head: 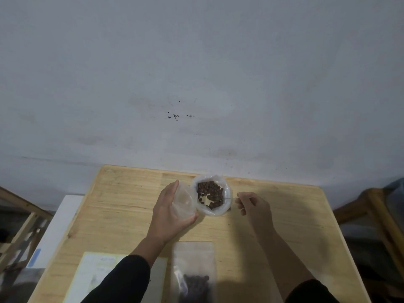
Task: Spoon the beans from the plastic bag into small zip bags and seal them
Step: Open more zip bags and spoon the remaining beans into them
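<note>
On the wooden bench (273, 217), the left hand (168, 217) curls its fingers (175, 186) round an empty small zip bag (184, 202), holding its mouth open just beside the plastic bag (211, 194) of beans (209, 189). To the right, the right hand (251, 205) pinches the handle of a spoon (220, 199) whose bowl is down among the beans. The likeliest slip is beans falling onto the bench at the crossing, if the soft zip bag's mouth sags shut or the spoon tips; a filled zip bag (193, 272) lies nearer the person

A plain back room, more storeroom than kitchen.
A bare wooden tabletop (284, 215) stands against a stained, pale wall (196, 73), with rough wooden frames (19, 217) on either side.
</note>
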